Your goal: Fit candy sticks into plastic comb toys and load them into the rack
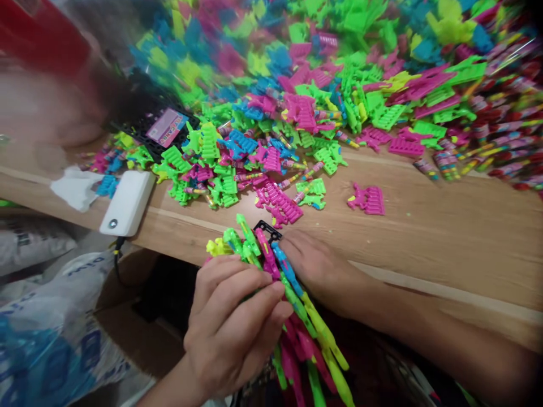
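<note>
A bunch of long plastic toys (292, 299) in pink, green, blue and yellow hangs at the front edge of the table, slanting down toward me. My left hand (237, 316) is closed on the toys from the left, its fingers curled and thumb close to them. A corner of a black plastic rack (268, 230) shows behind their upper ends. On the right, my right hand (314, 263) is closed at this rack; the toys partly cover its fingers. A single pink toy (368, 199) lies on the table beyond my right hand.
A large heap of bright toys (271, 135) and candy tubes covers the back of the wooden table (445, 237). A labelled black rack (155, 124), a white power bank (128, 203) with a cable, and a blurred person in red (46, 34) are left. Below stands an open carton (127, 316).
</note>
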Demonstrator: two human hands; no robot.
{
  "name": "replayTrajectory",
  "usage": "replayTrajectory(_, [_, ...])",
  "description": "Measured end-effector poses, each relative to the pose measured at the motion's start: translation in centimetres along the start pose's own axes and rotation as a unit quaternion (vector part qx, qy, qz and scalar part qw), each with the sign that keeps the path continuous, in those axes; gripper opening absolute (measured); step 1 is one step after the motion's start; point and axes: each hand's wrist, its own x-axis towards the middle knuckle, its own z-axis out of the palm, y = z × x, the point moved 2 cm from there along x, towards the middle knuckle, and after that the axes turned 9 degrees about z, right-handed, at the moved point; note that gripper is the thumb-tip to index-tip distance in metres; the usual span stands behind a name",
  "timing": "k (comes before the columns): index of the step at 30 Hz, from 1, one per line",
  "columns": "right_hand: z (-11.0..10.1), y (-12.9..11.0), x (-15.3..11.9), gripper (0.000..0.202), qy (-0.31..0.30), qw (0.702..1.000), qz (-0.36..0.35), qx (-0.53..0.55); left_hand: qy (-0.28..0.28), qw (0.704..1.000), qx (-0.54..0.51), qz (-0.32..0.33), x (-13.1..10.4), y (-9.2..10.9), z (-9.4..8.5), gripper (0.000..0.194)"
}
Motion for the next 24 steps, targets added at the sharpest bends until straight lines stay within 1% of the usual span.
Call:
replayTrajectory(2, [-0.5,-0.5,0.2,0.021,-0.015,1.0,0.0,-0.007,0.028,1.0,-0.007,-0.006,-0.1,0.0,0.2,0.016])
replayTrajectory(6, [-1.4,-0.9,0.1,0.021,-0.021,0.999,-0.005,0.024,0.12,0.993,0.003,-0.015,-0.8,-0.1,0.2,0.029])
replayTrajectory(8, [-1.6,-0.7,-0.3,0.022,-0.018,0.999,-0.01,0.048,0.162,0.986,0.027,-0.017,-1.4,0.0,0.1,0.026])
replayTrajectory(10, [-1.9,-0.1,-0.7,0.025,-0.005,0.998,-0.016,0.06,0.204,0.976,0.071,-0.036,-2.0,0.1,0.2,0.021])
replayTrajectory(11, [-2.2,0.2,-0.8,0.026,0.006,0.998,-0.022,0.06,0.232,0.967,0.094,-0.051,-2.3,0.0,0.3,0.018])
replayTrajectory(13, [-3.3,1.3,-1.0,0.027,0.048,0.997,-0.029,0.046,0.318,0.935,0.122,-0.096,-3.0,-0.1,0.5,0.015])
replayTrajectory(15, [-4.9,2.7,-1.0,0.026,0.099,0.995,-0.02,0.009,0.392,0.9,0.091,-0.17,-4.2,-0.6,1.0,0.021])
replayTrajectory(16, [-5.8,3.5,-0.9,0.024,0.122,0.992,-0.01,-0.016,0.401,0.887,0.061,-0.22,-5.0,-0.9,1.3,0.027])
replayTrajectory(17, [-6.7,4.4,-0.7,0.023,0.143,0.989,0.001,-0.04,0.384,0.882,0.028,-0.271,-5.8,-1.2,1.7,0.033])
replayTrajectory(18, [-7.5,5.2,-0.6,0.021,0.162,0.985,0.011,-0.064,0.34,0.886,-0.001,-0.316,-6.6,-1.5,2.1,0.04])
replayTrajectory(19, [-8.1,6.0,-0.4,0.02,0.176,0.981,0.016,-0.084,0.284,0.893,-0.023,-0.349,-7.4,-1.8,2.5,0.044])
replayTrajectory(20, [-8.6,6.6,-0.3,0.019,0.188,0.977,0.021,-0.1,0.226,0.902,-0.036,-0.366,-8.2,-2.0,2.8,0.047])
replayTrajectory(21, [-9.0,7.1,-0.1,0.018,0.194,0.974,0.025,-0.111,0.166,0.914,-0.05,-0.367,-8.9,-2.1,3.2,0.05])
replayTrajectory(22, [-9.1,7.4,0.1,0.018,0.195,0.973,0.027,-0.119,0.115,0.926,-0.063,-0.353,-9.4,-2.1,3.4,0.052])
replayTrajectory(24, [-8.7,7.2,0.6,0.02,0.18,0.975,0.024,-0.13,0.055,0.947,-0.081,-0.308,-10.0,-2.2,3.7,0.054])
